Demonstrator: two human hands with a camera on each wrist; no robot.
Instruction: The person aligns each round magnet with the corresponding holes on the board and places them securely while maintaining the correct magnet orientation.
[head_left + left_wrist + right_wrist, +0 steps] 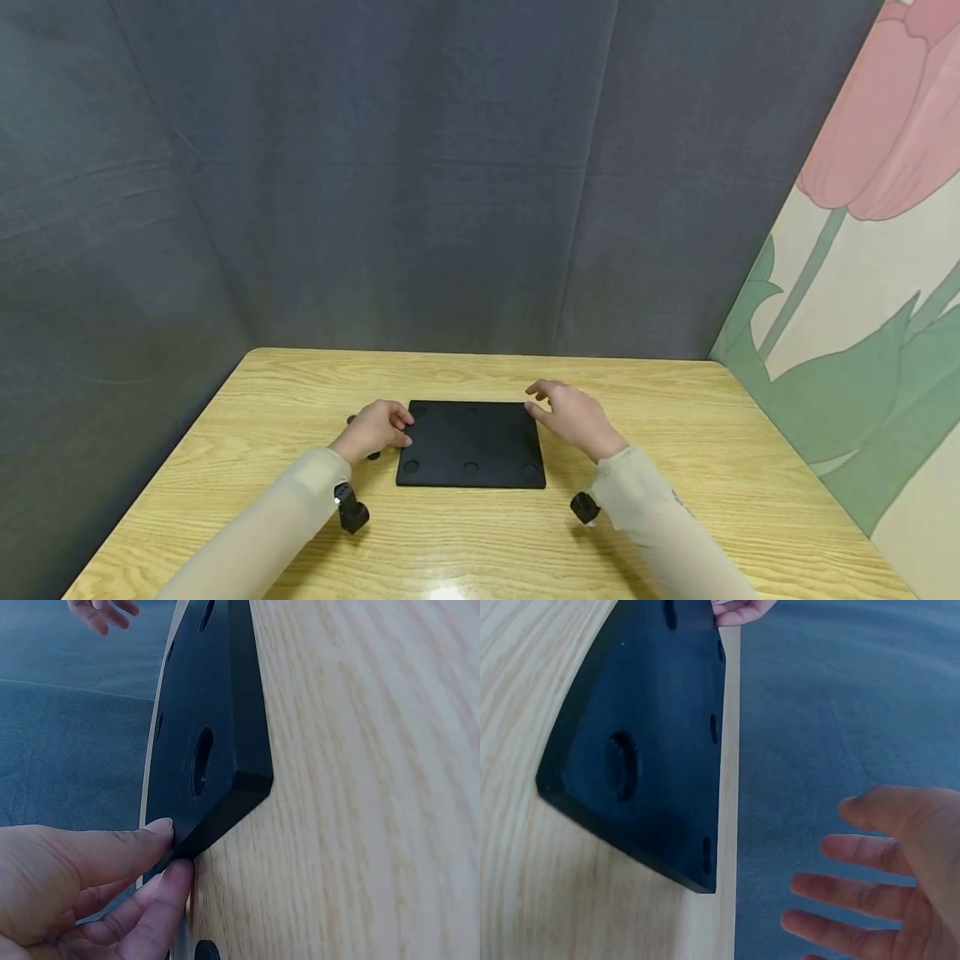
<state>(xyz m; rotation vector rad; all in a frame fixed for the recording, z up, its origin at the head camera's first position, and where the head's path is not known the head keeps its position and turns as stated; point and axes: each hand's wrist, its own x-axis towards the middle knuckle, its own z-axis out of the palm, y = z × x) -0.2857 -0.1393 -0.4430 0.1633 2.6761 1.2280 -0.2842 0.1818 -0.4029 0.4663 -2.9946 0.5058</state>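
A flat black rectangular board (471, 437) with shallow round recesses along its long sides lies on the table. At its left edge is my left hand (377, 429); in the left wrist view the thumb (154, 831) lies on the upper face and a finger (174, 883) on the side edge, pinching the board. My right hand (573, 417) hovers by the far right corner, its fingers spread and holding nothing. In the right wrist view those fingers (855, 896) stand apart from the board.
Small black pieces (373, 456) lie on the wooden table (660, 417) beside my left hand, partly hidden by it. Dark curtains (405, 183) hang behind and to the left. A wall panel with painted tulips (862, 333) stands on the right. Black wrist cameras (351, 510) hang below both sleeves.
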